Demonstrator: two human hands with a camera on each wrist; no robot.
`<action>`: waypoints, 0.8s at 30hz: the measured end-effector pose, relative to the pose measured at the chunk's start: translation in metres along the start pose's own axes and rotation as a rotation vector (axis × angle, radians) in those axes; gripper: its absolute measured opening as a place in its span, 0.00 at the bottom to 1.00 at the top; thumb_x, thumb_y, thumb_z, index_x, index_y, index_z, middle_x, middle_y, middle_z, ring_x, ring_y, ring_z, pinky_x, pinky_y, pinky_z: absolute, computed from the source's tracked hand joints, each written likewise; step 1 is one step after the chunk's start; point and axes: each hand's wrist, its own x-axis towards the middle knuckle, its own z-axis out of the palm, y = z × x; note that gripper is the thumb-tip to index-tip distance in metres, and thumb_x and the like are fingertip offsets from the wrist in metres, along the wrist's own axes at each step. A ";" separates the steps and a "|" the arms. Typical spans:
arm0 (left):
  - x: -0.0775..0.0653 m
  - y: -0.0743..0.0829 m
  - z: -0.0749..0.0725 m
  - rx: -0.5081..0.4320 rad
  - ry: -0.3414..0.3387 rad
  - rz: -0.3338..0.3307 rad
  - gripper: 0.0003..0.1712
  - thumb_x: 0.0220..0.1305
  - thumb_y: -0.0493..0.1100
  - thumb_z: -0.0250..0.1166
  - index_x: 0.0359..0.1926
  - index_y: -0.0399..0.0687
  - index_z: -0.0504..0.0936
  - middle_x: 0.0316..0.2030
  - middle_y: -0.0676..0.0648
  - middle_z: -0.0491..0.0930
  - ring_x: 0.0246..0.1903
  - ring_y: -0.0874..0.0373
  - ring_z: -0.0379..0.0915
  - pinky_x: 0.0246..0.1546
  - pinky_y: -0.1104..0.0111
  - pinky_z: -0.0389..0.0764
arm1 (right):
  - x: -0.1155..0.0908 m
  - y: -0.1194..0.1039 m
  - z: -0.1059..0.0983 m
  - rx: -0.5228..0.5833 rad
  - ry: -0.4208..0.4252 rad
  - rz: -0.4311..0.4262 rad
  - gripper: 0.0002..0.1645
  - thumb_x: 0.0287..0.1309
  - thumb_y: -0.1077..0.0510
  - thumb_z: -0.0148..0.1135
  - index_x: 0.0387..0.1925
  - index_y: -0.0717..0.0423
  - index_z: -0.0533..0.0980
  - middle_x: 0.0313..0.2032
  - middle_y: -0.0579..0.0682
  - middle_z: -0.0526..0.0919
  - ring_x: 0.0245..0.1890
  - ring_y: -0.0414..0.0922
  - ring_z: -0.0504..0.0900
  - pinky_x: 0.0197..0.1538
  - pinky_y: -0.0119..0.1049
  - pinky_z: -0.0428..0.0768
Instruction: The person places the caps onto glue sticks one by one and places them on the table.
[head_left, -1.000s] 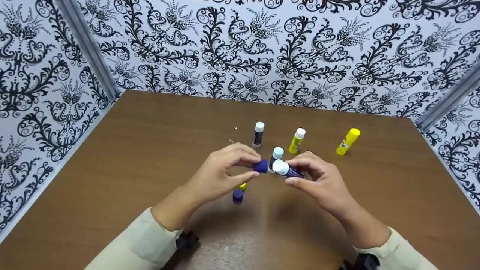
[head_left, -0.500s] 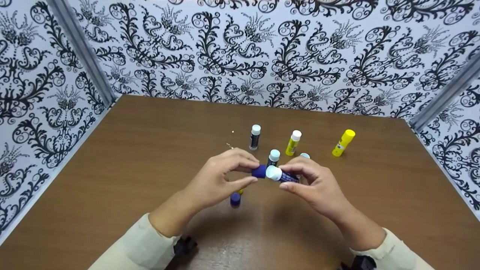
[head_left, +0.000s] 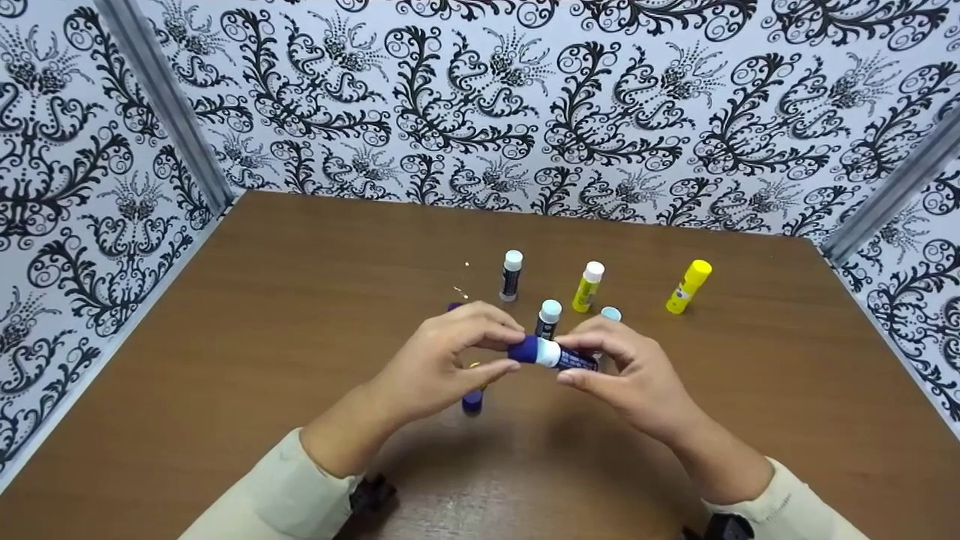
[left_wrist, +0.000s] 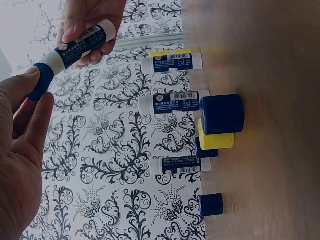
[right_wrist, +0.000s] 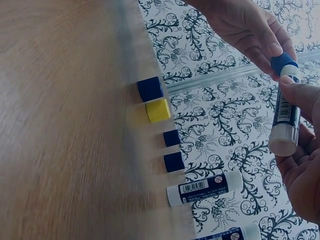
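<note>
Head view: your left hand (head_left: 439, 356), pinching a blue cap (head_left: 523, 349); your right hand (head_left: 637, 369), gripping a glue stick (head_left: 577, 360), frame centre, white end (head_left: 548, 352) against cap; yellow stick (head_left: 688, 287) standing right of centre.

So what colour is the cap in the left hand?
Dark blue; the cap shows best in the left wrist view.
</note>
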 end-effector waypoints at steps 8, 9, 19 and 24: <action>0.001 0.001 0.000 0.002 -0.040 -0.010 0.14 0.64 0.34 0.73 0.51 0.37 0.86 0.49 0.42 0.84 0.50 0.55 0.85 0.55 0.72 0.86 | 0.000 0.000 0.002 -0.056 0.018 -0.055 0.23 0.50 0.70 0.79 0.50 0.56 0.87 0.42 0.50 0.87 0.43 0.41 0.82 0.44 0.26 0.80; 0.000 0.001 0.000 0.011 -0.042 -0.005 0.14 0.64 0.34 0.73 0.51 0.37 0.86 0.49 0.42 0.84 0.50 0.55 0.86 0.54 0.72 0.86 | 0.000 -0.001 0.002 -0.065 0.017 -0.054 0.23 0.50 0.69 0.79 0.49 0.56 0.87 0.42 0.49 0.87 0.43 0.41 0.82 0.44 0.26 0.80; -0.002 0.002 0.000 0.069 -0.075 -0.020 0.14 0.66 0.39 0.72 0.51 0.40 0.88 0.49 0.45 0.85 0.49 0.58 0.83 0.48 0.73 0.86 | 0.000 -0.003 0.003 -0.147 -0.002 -0.059 0.22 0.50 0.66 0.80 0.49 0.50 0.88 0.42 0.46 0.86 0.43 0.40 0.82 0.44 0.26 0.78; -0.001 0.002 0.000 0.069 -0.095 -0.024 0.15 0.66 0.39 0.72 0.52 0.40 0.88 0.49 0.45 0.85 0.50 0.57 0.83 0.49 0.73 0.86 | -0.001 -0.004 0.002 -0.164 -0.006 -0.058 0.21 0.51 0.65 0.80 0.48 0.50 0.88 0.42 0.45 0.86 0.43 0.40 0.81 0.44 0.25 0.79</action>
